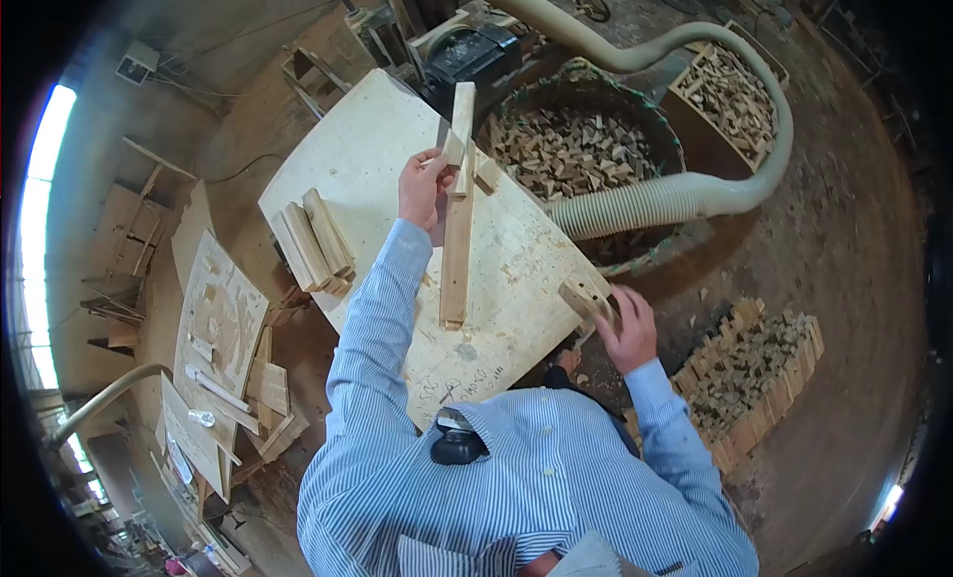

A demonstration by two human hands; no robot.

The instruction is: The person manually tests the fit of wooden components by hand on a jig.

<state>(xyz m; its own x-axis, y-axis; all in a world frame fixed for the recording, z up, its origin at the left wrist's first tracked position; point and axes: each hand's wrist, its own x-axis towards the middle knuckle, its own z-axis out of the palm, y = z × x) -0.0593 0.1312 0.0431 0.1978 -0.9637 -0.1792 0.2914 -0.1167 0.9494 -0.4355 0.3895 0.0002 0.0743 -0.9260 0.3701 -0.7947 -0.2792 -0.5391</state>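
My left hand (422, 188) is closed, its fingertips pinching a small wedge-shaped wooden piece (454, 148). That piece sits against a long wooden strip (463, 106) lying over the white work board (342, 145). Toward me, a narrow wooden rail (456, 264) runs along the board. Just right of the strip is a small wooden block (486, 174). At the board's right corner, my right hand (627, 331) has its thumb and fingers around the end of a wooden block with dark holes (587, 301); the fingers' inner side is partly hidden.
Several wooden sticks (310, 242) are stacked on the board's left side. Beyond its right edge stands a large basket of wood offcuts (677, 145), crossed by a ribbed hose (635, 202). A wooden box (720, 130) and a floor pile (754, 374) hold more offcuts. A machine (472, 56) stands behind.
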